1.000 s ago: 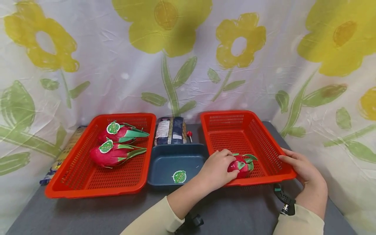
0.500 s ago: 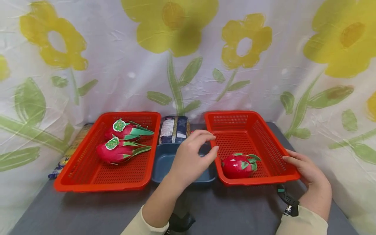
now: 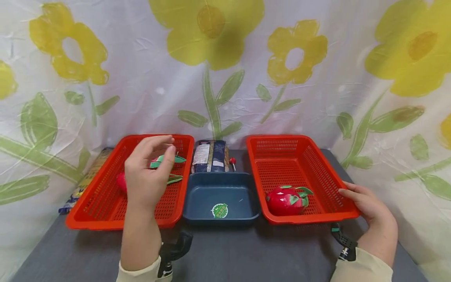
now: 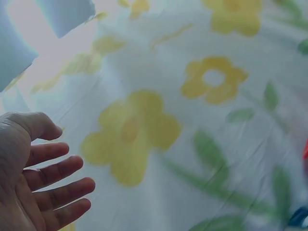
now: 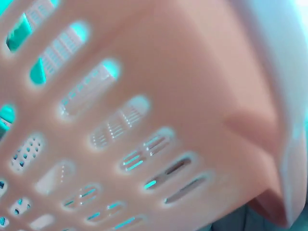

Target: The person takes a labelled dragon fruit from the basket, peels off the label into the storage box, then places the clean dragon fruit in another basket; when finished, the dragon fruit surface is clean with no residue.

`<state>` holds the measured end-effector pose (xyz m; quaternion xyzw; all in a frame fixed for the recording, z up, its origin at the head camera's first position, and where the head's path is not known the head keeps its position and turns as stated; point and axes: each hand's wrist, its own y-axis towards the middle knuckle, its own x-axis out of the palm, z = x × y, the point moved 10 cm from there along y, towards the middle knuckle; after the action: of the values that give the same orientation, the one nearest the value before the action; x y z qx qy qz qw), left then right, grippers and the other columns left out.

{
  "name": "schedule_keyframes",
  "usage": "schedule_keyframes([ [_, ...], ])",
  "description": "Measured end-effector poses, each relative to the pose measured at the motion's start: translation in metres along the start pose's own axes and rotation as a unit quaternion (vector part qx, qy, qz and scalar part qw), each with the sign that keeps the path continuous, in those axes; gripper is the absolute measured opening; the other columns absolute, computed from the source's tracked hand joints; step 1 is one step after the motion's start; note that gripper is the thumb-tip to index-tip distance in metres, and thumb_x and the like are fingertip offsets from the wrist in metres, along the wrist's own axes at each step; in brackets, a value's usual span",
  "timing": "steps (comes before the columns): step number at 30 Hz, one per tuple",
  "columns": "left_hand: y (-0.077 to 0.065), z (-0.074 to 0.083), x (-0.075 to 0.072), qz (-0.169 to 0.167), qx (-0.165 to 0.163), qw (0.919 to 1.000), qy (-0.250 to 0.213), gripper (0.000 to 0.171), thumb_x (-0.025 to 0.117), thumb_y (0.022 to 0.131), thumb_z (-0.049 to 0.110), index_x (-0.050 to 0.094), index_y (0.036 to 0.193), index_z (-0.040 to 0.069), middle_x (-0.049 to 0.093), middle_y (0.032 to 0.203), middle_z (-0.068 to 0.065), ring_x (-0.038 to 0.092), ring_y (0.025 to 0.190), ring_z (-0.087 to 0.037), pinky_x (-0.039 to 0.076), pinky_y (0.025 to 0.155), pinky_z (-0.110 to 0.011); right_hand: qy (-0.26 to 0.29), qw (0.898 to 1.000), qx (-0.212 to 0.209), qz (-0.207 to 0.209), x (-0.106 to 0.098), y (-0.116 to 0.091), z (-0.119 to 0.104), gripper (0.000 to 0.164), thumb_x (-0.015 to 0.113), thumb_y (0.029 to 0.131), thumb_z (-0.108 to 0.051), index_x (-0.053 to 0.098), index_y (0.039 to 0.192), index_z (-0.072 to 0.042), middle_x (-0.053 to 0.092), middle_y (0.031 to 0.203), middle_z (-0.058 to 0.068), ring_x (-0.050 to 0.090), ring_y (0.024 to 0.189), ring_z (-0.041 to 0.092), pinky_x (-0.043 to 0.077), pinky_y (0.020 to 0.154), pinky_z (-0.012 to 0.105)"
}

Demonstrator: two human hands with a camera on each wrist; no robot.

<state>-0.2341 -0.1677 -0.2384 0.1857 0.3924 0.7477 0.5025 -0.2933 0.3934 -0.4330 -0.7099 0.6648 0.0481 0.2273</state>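
My left hand (image 3: 149, 172) is raised over the left red plastic basket (image 3: 95, 225), fingers bent loosely and holding nothing. Behind it, two dragon fruits (image 3: 121, 181) are partly hidden. The left wrist view shows the same hand (image 4: 36, 178) with fingers spread apart against the flowered curtain. At the right red basket (image 3: 310, 217), my right hand (image 3: 370, 209) holds the right side near the front corner, thumb at the rim. One dragon fruit (image 3: 286, 201) lies in that basket's front left corner. The right wrist view shows the slotted basket wall (image 5: 192, 96) close up.
Between the baskets sits a dark blue tray (image 3: 221, 178) with a green-and-white sticker (image 3: 220, 210) in it. Behind it stand a packaged bag (image 3: 210, 156) and a red lollipop (image 3: 232, 161). A yellow-and-blue packet (image 3: 82, 184) lies left of the left basket. A flowered curtain (image 3: 141, 109) hangs behind.
My left hand has let go of the dragon fruit in the right basket and moved left across the blue tray to above the left basket. My right hand stays at the right basket.
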Motion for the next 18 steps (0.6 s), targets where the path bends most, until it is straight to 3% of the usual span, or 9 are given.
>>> schedule_keyframes([
  [5,0.005,-0.024,-0.054,0.097,-0.052,0.9939,-0.007,0.024,0.069,0.095,0.006,0.075,0.117,-0.001,0.073,0.107,-0.006,0.066,0.097,-0.016,0.053,0.085,-0.020,-0.051,0.998,0.023,0.000,-0.001,-0.001,-0.004,0.071,0.049,0.109,-0.032,0.020,0.157,0.010,0.066,0.121,0.013,0.072,0.091,0.018,0.058,0.078,0.032],
  [10,0.001,-0.057,-0.106,0.177,-0.111,0.9774,0.030,0.024,0.070,0.094,0.010,0.077,0.114,0.001,0.075,0.101,0.002,0.069,0.090,-0.012,0.053,0.080,-0.018,-0.076,0.997,0.017,0.001,-0.002,-0.001,-0.008,0.066,0.048,0.109,-0.028,0.024,0.154,0.014,0.068,0.115,0.014,0.072,0.086,0.020,0.058,0.075,0.032],
  [13,-0.007,-0.084,-0.140,0.207,-0.169,0.9592,0.093,0.024,0.069,0.094,0.017,0.079,0.115,0.009,0.072,0.098,0.012,0.066,0.087,-0.005,0.051,0.080,-0.017,-0.094,0.995,0.016,0.000,-0.002,-0.002,-0.011,0.065,0.048,0.109,-0.028,0.026,0.152,0.017,0.069,0.110,0.013,0.072,0.083,0.021,0.058,0.072,0.033],
  [15,-0.016,-0.104,-0.161,0.215,-0.216,0.9418,0.142,0.025,0.068,0.095,0.023,0.079,0.116,0.015,0.068,0.096,0.019,0.063,0.085,0.000,0.048,0.080,-0.016,-0.113,0.993,0.022,-0.001,-0.002,-0.002,-0.012,0.066,0.048,0.109,-0.029,0.027,0.151,0.018,0.069,0.106,0.011,0.071,0.081,0.020,0.057,0.071,0.033],
  [18,-0.031,-0.136,-0.187,0.210,-0.294,0.9152,0.178,0.028,0.065,0.094,0.026,0.078,0.118,0.017,0.061,0.090,0.025,0.058,0.080,0.006,0.045,0.075,-0.013,-0.158,0.987,0.033,-0.004,-0.003,-0.004,-0.015,0.069,0.047,0.109,-0.033,0.029,0.148,0.020,0.070,0.100,0.009,0.070,0.079,0.020,0.054,0.073,0.035],
])
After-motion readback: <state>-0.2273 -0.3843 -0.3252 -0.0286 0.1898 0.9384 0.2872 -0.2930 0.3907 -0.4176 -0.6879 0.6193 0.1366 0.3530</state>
